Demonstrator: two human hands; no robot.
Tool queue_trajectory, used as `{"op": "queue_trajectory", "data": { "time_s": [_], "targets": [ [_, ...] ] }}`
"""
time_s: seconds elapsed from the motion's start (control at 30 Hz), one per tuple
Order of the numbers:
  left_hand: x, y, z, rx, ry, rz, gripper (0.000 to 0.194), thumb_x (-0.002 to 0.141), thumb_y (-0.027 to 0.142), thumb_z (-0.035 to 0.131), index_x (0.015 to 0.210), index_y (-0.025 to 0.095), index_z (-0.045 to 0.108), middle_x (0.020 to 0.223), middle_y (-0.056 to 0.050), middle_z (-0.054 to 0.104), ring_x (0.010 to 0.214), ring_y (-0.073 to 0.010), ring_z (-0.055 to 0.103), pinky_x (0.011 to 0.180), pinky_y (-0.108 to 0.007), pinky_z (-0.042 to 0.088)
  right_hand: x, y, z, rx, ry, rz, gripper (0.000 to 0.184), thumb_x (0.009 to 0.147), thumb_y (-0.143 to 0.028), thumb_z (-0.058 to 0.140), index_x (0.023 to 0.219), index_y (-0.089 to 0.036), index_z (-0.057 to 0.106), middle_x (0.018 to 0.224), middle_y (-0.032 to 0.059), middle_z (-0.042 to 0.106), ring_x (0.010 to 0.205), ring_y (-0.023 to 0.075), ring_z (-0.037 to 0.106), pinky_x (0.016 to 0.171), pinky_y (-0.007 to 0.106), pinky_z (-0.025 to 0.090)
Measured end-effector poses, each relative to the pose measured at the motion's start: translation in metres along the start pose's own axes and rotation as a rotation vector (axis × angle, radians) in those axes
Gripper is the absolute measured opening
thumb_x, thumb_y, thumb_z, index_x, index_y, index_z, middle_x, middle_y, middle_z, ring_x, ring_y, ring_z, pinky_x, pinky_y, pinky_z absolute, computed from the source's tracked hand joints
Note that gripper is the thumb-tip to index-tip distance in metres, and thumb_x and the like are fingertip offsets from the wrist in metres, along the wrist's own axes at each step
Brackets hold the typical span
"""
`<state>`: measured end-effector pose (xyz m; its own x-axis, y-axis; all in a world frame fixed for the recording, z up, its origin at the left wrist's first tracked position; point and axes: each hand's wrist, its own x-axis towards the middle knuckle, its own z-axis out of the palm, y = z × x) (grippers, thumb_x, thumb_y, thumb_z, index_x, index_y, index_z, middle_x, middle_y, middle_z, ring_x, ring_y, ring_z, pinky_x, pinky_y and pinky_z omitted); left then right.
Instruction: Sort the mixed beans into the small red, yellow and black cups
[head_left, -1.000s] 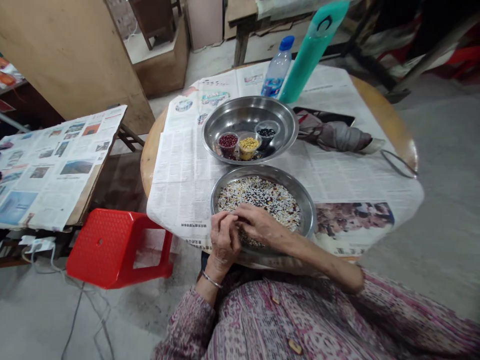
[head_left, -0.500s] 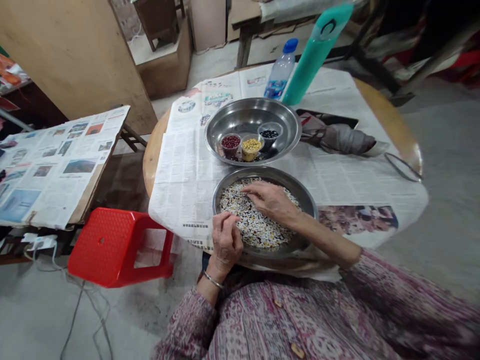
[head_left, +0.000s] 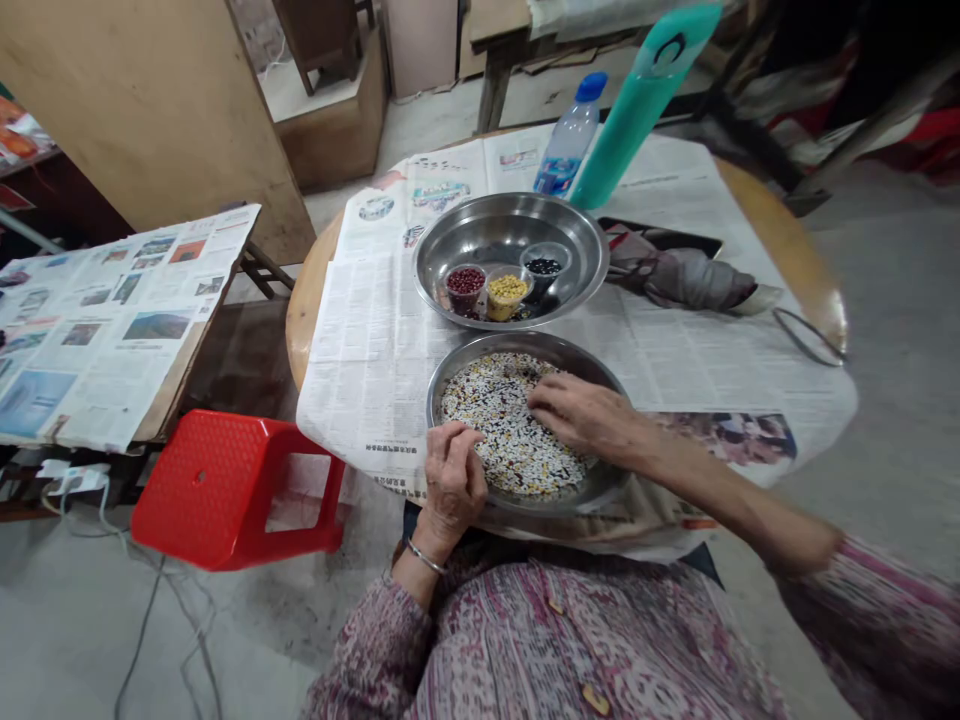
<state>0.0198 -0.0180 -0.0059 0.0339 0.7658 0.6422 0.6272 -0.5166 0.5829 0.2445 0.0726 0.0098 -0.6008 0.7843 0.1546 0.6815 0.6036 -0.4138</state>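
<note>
A shallow metal basin (head_left: 529,345) near my body holds a mixed layer of white grains and black, yellow and dark red beans (head_left: 502,410). My right hand (head_left: 577,412) reaches in from the right, fingers bent together with the tips on the mixture; whatever they pinch is hidden. At the basin's left rim rests my left hand (head_left: 454,475), curled closed, with fingertips just inside the edge; its contents do not show. Behind stands a second metal basin (head_left: 480,230). Inside are clear cups of red beans (head_left: 465,285), yellow beans (head_left: 508,292) and black beans (head_left: 543,267).
Newspaper (head_left: 360,350) covers the round wooden table (head_left: 302,330). A blue-capped bottle (head_left: 568,140), a tall teal bottle (head_left: 637,120) and a folded grey umbrella (head_left: 697,278) lie beyond the basins. A red stool (head_left: 202,480) and a newspaper-covered table (head_left: 97,340) are to the left.
My right hand has shifted right across the mixture, its forearm swinging outward, and more of the grains at the basin's middle shows. My left hand stays at the rim, still curled.
</note>
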Motion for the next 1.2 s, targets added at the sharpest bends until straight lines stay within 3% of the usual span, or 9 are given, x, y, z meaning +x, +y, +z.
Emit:
{"op": "queue_trajectory", "data": {
  "time_s": [0.23, 0.33, 0.4, 0.53, 0.63, 0.77, 0.93, 1.07, 1.2],
  "targets": [
    [0.001, 0.0, 0.0, 0.014, 0.014, 0.005, 0.025, 0.096, 0.003, 0.047, 0.111, 0.017, 0.062, 0.108, -0.009, 0.062, 0.103, -0.0185, 0.06, 0.091, -0.034, 0.056, -0.02, -0.067, 0.02, 0.31, -0.1, -0.147, 0.017, 0.095, -0.02, 0.056, 0.106, -0.024, 0.068, 0.107, 0.0071, 0.066, 0.097, 0.0188, 0.065, 0.084, 0.033, 0.055],
    [0.0, 0.0, 0.0, 0.013, 0.025, 0.007, 0.024, 0.097, 0.004, 0.047, 0.112, 0.017, 0.062, 0.108, -0.009, 0.062, 0.103, -0.0188, 0.06, 0.091, -0.035, 0.056, -0.012, -0.061, 0.024, 0.179, -0.121, -0.204, 0.017, 0.093, -0.016, 0.056, 0.099, -0.023, 0.07, 0.1, 0.0072, 0.067, 0.094, 0.02, 0.063, 0.079, 0.033, 0.055],
    [-0.001, -0.001, 0.0, 0.008, 0.019, 0.005, 0.025, 0.097, 0.004, 0.047, 0.112, 0.016, 0.062, 0.108, -0.009, 0.062, 0.104, -0.0192, 0.059, 0.093, -0.035, 0.055, -0.004, -0.042, 0.021, 0.058, -0.049, -0.178, 0.02, 0.094, -0.016, 0.053, 0.101, -0.021, 0.071, 0.098, 0.0088, 0.067, 0.093, 0.0215, 0.063, 0.078, 0.034, 0.055],
    [-0.001, -0.001, 0.001, -0.004, 0.014, 0.001, 0.025, 0.096, 0.004, 0.047, 0.111, 0.017, 0.062, 0.107, -0.009, 0.062, 0.103, -0.0191, 0.059, 0.092, -0.035, 0.055, 0.006, -0.002, 0.007, -0.167, 0.144, 0.012, 0.023, 0.096, -0.018, 0.049, 0.102, -0.018, 0.072, 0.107, 0.0139, 0.067, 0.104, 0.0275, 0.062, 0.086, 0.04, 0.056],
    [-0.001, -0.002, 0.001, -0.004, 0.019, 0.003, 0.026, 0.096, 0.003, 0.046, 0.111, 0.017, 0.063, 0.106, -0.009, 0.062, 0.102, -0.0192, 0.059, 0.09, -0.035, 0.055, 0.002, 0.007, 0.001, -0.277, 0.172, 0.15, 0.026, 0.097, -0.02, 0.047, 0.106, -0.016, 0.071, 0.109, 0.0162, 0.067, 0.105, 0.03, 0.062, 0.084, 0.042, 0.056],
    [0.0, -0.001, 0.0, 0.0, 0.008, -0.001, 0.026, 0.096, 0.004, 0.046, 0.111, 0.017, 0.063, 0.105, -0.009, 0.062, 0.102, -0.0194, 0.06, 0.09, -0.036, 0.055, -0.015, -0.007, 0.003, -0.25, 0.111, 0.19, 0.027, 0.099, -0.03, 0.046, 0.113, -0.017, 0.066, 0.11, 0.0169, 0.066, 0.102, 0.0311, 0.064, 0.084, 0.045, 0.056],
    [0.001, 0.0, 0.0, -0.004, 0.01, 0.016, 0.027, 0.095, 0.002, 0.047, 0.111, 0.017, 0.062, 0.106, -0.009, 0.062, 0.102, -0.0191, 0.059, 0.091, -0.035, 0.055, -0.027, -0.037, 0.02, 0.091, 0.07, 0.13, 0.021, 0.095, -0.029, 0.054, 0.113, -0.022, 0.064, 0.103, 0.0103, 0.066, 0.091, 0.024, 0.067, 0.084, 0.04, 0.056],
    [0.0, -0.001, 0.001, -0.002, 0.005, 0.013, 0.027, 0.095, 0.002, 0.047, 0.111, 0.017, 0.062, 0.107, -0.009, 0.062, 0.102, -0.019, 0.059, 0.091, -0.035, 0.055, -0.008, -0.059, 0.036, 0.307, 0.06, 0.033, 0.016, 0.095, -0.018, 0.051, 0.103, -0.021, 0.065, 0.098, 0.0077, 0.067, 0.09, 0.0201, 0.066, 0.083, 0.035, 0.055],
    [0.0, -0.001, 0.001, -0.004, 0.024, 0.026, 0.027, 0.094, 0.001, 0.047, 0.111, 0.016, 0.062, 0.108, -0.01, 0.062, 0.103, -0.0193, 0.058, 0.091, -0.035, 0.055, 0.021, -0.062, 0.039, 0.28, 0.074, -0.053, 0.02, 0.096, -0.014, 0.048, 0.101, -0.02, 0.066, 0.097, 0.0085, 0.067, 0.091, 0.0207, 0.065, 0.084, 0.036, 0.056]
  ]
}}
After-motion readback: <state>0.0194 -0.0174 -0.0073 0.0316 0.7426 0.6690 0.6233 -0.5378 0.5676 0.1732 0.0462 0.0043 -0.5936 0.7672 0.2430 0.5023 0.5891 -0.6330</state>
